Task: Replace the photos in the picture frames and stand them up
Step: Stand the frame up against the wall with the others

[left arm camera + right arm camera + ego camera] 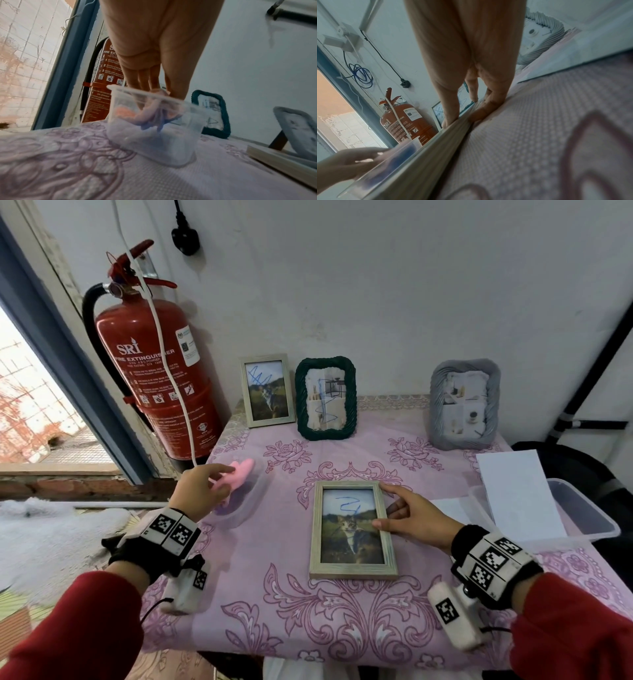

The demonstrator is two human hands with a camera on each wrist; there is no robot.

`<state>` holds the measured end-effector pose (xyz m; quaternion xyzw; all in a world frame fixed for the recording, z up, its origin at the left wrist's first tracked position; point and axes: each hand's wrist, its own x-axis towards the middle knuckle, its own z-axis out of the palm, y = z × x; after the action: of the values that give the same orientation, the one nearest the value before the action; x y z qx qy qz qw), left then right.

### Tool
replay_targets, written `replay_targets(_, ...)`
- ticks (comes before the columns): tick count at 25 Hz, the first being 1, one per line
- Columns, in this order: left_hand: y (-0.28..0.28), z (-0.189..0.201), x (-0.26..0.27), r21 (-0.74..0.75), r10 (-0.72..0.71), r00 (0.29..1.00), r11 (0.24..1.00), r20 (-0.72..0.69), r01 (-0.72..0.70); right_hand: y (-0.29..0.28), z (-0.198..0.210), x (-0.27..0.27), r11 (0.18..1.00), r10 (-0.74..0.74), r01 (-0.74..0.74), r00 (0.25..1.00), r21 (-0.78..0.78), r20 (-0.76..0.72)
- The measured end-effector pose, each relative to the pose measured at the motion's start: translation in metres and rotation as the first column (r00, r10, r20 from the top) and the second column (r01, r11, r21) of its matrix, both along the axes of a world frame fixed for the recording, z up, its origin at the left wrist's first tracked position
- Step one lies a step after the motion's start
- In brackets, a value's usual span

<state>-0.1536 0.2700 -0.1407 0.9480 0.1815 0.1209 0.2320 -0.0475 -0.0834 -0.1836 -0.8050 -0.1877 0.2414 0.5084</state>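
Wooden frame [352,529] lying face-up at the centre of the table [394,628], showing a cat photo with blue scribble. The right hand [412,517] rests on the frame's right edge, thumb on the front rim and fingers curled at its side, a light grip as seen in the right wrist view. The left hand [200,489], left of the frame, pinches a pink cloth [236,474] over a small clear tub [154,124]; the tub holds the hanging cloth and something orange, not identifiable. To do this step well, the frame would best be steadied at the rim only, keeping fingers off the glass, then turned over to reach the backing. Right of the frame, a larger clear bin [582,518] has a white sheet [517,494] lying across it. Behind the frame stand a second wooden frame [268,390], a green woven frame [325,398] and a grey frame [464,404].
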Motion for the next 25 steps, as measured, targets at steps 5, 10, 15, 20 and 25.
replay_targets(5,-0.039,0.028,0.004,0.01,-0.075,0.953,0.997,0.293,0.076,0.0,-0.001,0.001,1.0,0.001,-0.001,1.0,-0.004,0.005)
replay_targets(10,-0.097,0.036,0.014,-0.049,-0.234,0.929,0.965,0.286,0.258,-0.001,-0.003,0.001,1.0,-0.007,0.007,1.0,0.007,-0.002)
replay_targets(15,-0.143,0.012,0.027,-0.056,-0.358,0.924,0.928,0.133,0.367,-0.001,-0.004,0.001,1.0,-0.015,0.015,1.0,0.01,-0.005)
replay_targets(20,-0.175,-0.014,0.028,-0.101,-0.414,0.908,0.908,-0.057,0.407,0.0,-0.004,0.001,1.0,-0.025,0.025,1.0,0.016,-0.01)
replay_targets(25,-0.183,-0.018,0.024,-0.208,-0.439,0.893,0.886,-0.094,0.414,-0.001,-0.004,0.001,0.999,-0.026,0.026,1.0,0.02,-0.007)
